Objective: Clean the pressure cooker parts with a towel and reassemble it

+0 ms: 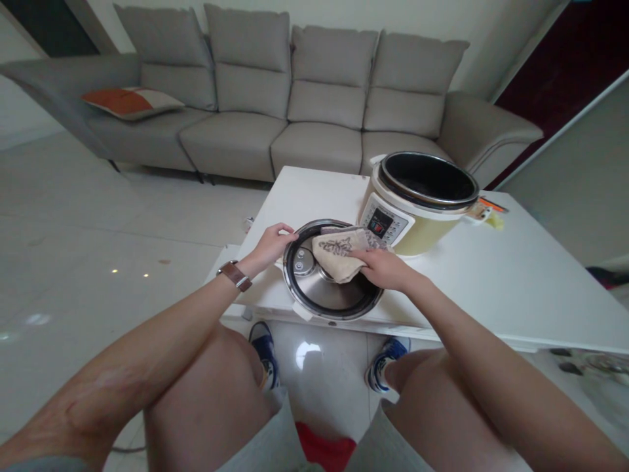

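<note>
A round pressure cooker lid (324, 303) lies underside up at the front edge of the white table, its metal inner face and dark sealing ring showing. My left hand (276, 246) grips the lid's rim on the left side, thumb and fingers at the edge. In my right hand (383, 267) is a beige patterned cloth (339, 259), pressed against the lid's inner face and hiding part of it. Behind and to the right stands the electric pressure cooker (413, 203), uncovered, with a dark inside and a control panel on its front.
The white table (515, 282) reaches to the right. Small orange and yellow items (493, 208) lie behind the cooker. A grey sofa (322, 144) with an orange and white cushion (132, 101) stands beyond the table. My feet are on the tiled floor (147, 242) below its front edge.
</note>
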`<state>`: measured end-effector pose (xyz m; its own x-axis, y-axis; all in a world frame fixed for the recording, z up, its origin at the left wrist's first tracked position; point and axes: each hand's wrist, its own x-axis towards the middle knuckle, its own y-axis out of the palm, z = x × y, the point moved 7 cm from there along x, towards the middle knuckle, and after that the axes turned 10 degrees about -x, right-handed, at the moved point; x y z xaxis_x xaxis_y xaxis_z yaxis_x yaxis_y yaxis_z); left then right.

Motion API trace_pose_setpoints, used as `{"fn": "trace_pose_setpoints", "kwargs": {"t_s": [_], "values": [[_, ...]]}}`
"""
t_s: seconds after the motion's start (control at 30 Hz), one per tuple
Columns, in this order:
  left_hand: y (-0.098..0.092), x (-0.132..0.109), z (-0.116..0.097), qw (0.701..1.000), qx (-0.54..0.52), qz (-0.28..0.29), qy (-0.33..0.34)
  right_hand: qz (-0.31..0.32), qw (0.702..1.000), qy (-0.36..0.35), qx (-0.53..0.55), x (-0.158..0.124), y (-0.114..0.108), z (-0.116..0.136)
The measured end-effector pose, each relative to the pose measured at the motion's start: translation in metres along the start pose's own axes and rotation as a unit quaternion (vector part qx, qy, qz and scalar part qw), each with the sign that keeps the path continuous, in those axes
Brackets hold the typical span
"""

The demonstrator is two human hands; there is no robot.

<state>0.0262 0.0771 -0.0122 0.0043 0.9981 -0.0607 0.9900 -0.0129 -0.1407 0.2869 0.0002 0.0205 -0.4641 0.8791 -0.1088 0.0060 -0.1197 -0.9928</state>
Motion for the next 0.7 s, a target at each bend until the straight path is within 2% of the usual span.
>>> {"fn": "trace_pose_setpoints", "kwargs": {"t_s": [0.13, 0.27, 0.43, 0.6, 0.7], "values": [[0.002, -0.001, -0.003, 1.0, -0.012, 0.005, 0.012, 0.028, 0.999, 0.002, 0.017, -0.008, -0.005, 0.001], [0.003, -0.001, 0.001, 0.999, -0.035, 0.003, -0.003, 0.053, 0.991, -0.04, 0.12, -0.019, -0.013, 0.008], [0.003, -0.001, 0.001, 0.999, -0.038, -0.005, 0.008, 0.081, 0.956, -0.104, 0.264, -0.032, -0.017, 0.036], [0.002, 0.0, 0.005, 0.999, -0.049, -0.018, -0.004, 0.063, 0.919, -0.165, 0.353, -0.034, -0.018, 0.069], [0.0, -0.002, 0.004, 0.998, -0.048, -0.027, -0.004, 0.087, 0.897, -0.201, 0.384, -0.036, -0.019, 0.077]]}}
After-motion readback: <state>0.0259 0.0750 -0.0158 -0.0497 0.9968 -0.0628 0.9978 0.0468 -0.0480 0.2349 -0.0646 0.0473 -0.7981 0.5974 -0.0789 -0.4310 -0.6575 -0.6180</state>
